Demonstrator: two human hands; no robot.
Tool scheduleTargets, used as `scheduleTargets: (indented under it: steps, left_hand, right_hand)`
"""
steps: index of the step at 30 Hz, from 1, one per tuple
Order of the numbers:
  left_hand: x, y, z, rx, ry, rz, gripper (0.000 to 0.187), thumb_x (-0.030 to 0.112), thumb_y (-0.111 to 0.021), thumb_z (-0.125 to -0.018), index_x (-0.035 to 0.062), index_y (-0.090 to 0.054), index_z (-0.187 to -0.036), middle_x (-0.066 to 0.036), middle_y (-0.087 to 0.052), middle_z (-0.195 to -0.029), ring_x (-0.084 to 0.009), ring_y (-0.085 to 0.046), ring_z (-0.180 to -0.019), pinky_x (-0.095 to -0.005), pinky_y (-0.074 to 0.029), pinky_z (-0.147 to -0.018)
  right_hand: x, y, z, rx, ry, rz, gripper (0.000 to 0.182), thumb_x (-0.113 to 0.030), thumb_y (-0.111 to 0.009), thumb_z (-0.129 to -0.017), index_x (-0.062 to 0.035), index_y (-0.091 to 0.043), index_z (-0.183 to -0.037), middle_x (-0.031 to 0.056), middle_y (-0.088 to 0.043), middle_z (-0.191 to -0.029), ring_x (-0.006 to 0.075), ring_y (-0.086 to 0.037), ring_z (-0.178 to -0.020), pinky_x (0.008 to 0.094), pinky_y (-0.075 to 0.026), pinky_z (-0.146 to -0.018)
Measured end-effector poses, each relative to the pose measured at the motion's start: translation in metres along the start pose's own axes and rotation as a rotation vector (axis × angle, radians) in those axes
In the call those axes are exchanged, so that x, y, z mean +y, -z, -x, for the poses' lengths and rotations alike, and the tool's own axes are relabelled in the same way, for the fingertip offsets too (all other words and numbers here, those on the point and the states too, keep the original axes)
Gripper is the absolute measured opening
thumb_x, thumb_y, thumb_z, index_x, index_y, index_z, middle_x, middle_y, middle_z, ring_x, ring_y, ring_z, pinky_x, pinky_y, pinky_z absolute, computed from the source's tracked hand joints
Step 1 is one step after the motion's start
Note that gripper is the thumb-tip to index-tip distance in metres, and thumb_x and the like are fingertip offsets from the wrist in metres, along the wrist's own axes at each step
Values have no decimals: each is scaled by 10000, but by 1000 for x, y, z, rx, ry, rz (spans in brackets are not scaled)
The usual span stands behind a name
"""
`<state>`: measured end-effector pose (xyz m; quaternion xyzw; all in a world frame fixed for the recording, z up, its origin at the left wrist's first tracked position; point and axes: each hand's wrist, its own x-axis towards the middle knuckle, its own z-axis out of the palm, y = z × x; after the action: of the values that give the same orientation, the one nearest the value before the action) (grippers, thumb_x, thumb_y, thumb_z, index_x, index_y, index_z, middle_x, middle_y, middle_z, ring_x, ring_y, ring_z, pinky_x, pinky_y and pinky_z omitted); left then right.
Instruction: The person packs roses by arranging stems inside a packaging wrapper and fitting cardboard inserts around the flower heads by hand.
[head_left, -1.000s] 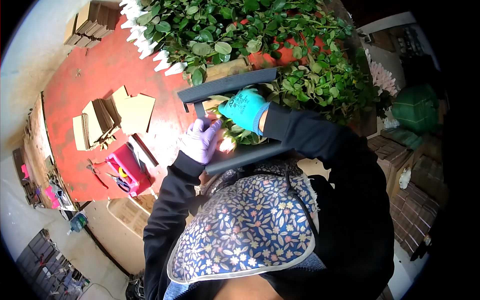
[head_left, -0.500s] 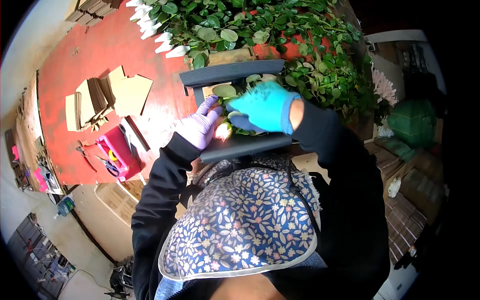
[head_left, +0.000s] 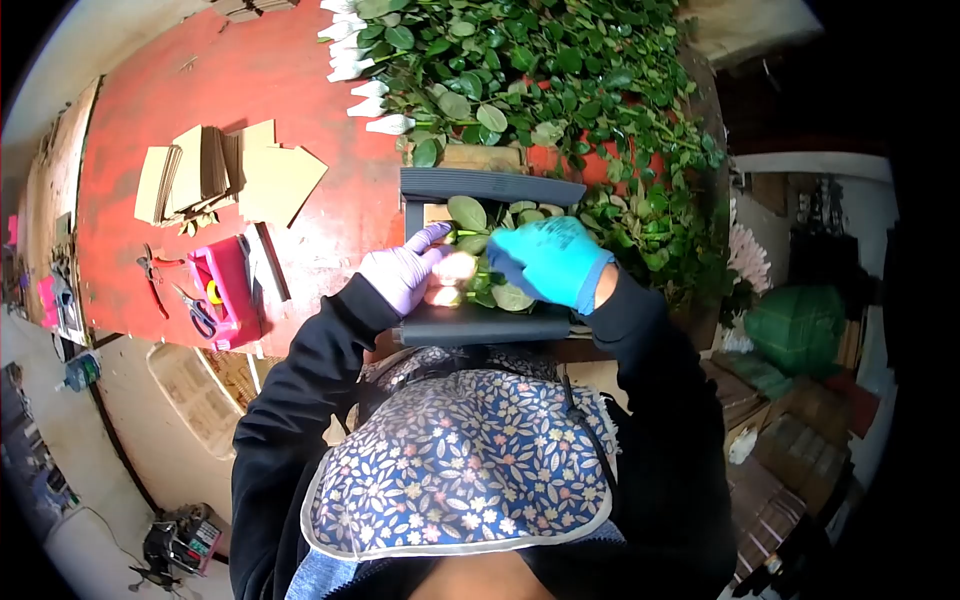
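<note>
My left hand [head_left: 405,268], in a thin purple glove, is at the left side of a dark frame with padded bars [head_left: 490,186]. Its fingers are bent beside pale pink rose heads [head_left: 455,280]; whether they grip one cannot be made out. My right hand [head_left: 545,262], in a turquoise and blue glove, has its fingers closed over the green rose stems and leaves inside the frame. What its fingertips hold is hidden. Leaves [head_left: 467,213] show between the two hands.
Behind the frame lies a large pile of leafy stems [head_left: 560,70], with white-wrapped heads [head_left: 390,124] on its left. On the red table [head_left: 330,220] are cardboard pieces [head_left: 200,175], a pink holder [head_left: 226,290], scissors [head_left: 198,312] and red pliers [head_left: 153,280].
The view has shifted, so the table and frame appear differently placed. My right hand has moved a little away from my left hand, and more of the rose heads and leaves between them shows.
</note>
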<state>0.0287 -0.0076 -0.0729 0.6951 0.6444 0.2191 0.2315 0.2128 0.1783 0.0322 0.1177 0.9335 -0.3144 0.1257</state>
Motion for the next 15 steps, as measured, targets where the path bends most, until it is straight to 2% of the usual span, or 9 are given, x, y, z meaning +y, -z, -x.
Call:
scheduleTargets:
  steps: [1, 2, 3, 4, 5, 7, 8, 11, 15]
  left_hand:
    - [0, -2, -2, 1, 17, 133, 407, 156, -594, -859, 147, -556, -1265, -141, -485, -1423, -314, -697, -800, -400, -568, -636]
    - [1, -2, -5, 5, 34, 267, 402, 157, -594, -862, 160, -555, -1262, -137, -494, -1410, -315, -694, -788, -404, -564, -622]
    - [2, 1, 3, -14, 13, 16, 400, 158, -594, -863, 168, -556, -1261, -135, -500, -1401, -314, -693, -780, -405, -560, -614]
    - [4, 0, 3, -5, 13, 18, 401, 160, -598, -860, 158, -561, -1259, -133, -506, -1389, -311, -691, -774, -404, -554, -602]
    - [5, 1, 3, -1, 7, 16, 401, 160, -598, -860, 158, -561, -1259, -133, -506, -1389, -311, -691, -774, -404, -554, -602]
    - [8, 4, 4, -18, 41, 16, 404, 149, -603, -852, 147, -569, -1255, -128, -509, -1389, -316, -690, -776, -401, -554, -599]
    - [12, 11, 1, -19, 38, 30, 412, 134, -605, -845, 139, -575, -1256, -116, -517, -1390, -319, -689, -780, -395, -555, -599]
    - [10, 3, 3, -19, 48, 1, 376, 77, -597, -866, 111, -589, -1240, -132, -522, -1372, -340, -676, -853, -379, -566, -654]
    - [3, -9, 4, 30, 20, 27, 378, 75, -600, -863, 102, -586, -1240, -160, -521, -1367, -352, -675, -898, -383, -574, -691]
  right_hand:
    - [4, -3, -7, 187, 61, 15, 159, -186, -650, -878, -72, -649, -989, 143, -682, -812, 345, -665, -739, 436, -518, -629]
    - [6, -5, -11, 269, 37, 57, 151, -184, -644, -883, -70, -646, -981, 145, -680, -806, 349, -662, -731, 441, -517, -624]
    - [6, -7, -16, 352, 11, 99, 143, -183, -637, -888, -68, -642, -972, 147, -678, -799, 352, -659, -722, 445, -516, -620]
    - [4, -13, -22, 333, -53, 121, 135, -182, -621, -902, -72, -639, -977, 147, -675, -790, 340, -662, -709, 440, -515, -608]
    - [9, -24, -27, 401, 14, 186, 132, -201, -601, -915, -83, -635, -965, 132, -666, -743, 318, -661, -669, 440, -512, -581]
    - [16, -46, -39, 338, -83, 393, 139, -223, -582, -920, -95, -628, -946, 109, -654, -687, 302, -657, -616, 438, -512, -546]
    - [21, -55, -44, 320, -114, 427, 137, -208, -615, -844, -98, -613, -925, 105, -651, -680, 287, -663, -613, 445, -509, -522]
    - [30, -66, -51, 336, -115, 501, 160, -198, -614, -832, -84, -610, -944, 96, -657, -678, 277, -667, -606, 430, -512, -512]
    - [27, -67, -53, 270, -170, 537, 180, -212, -599, -842, -75, -610, -958, 95, -669, -687, 274, -678, -617, 413, -519, -506]
